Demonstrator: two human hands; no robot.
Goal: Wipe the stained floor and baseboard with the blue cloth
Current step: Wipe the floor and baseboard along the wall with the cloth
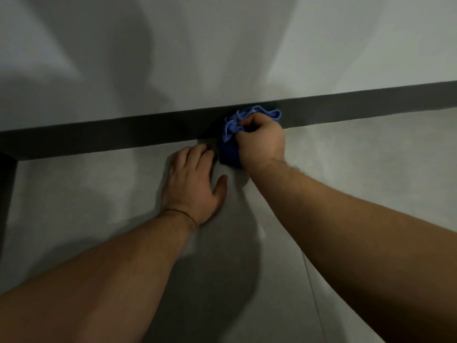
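Grey floor (346, 169), left hand (193, 184) flat, fingers together; right hand (259, 139) fisting blue cloth (230, 154), seemingly against baseboard (123, 134).

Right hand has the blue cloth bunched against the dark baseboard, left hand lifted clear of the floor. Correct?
Not quite. The head view shows the left hand resting flat on the floor, not lifted. The rest holds: the right hand has the blue cloth bunched against the dark baseboard.

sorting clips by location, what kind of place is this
Probably an indoor room, seen low where the wall meets the floor. A plain pale wall runs down to a dark baseboard above a smooth grey floor. The right hand presses a blue cloth there.
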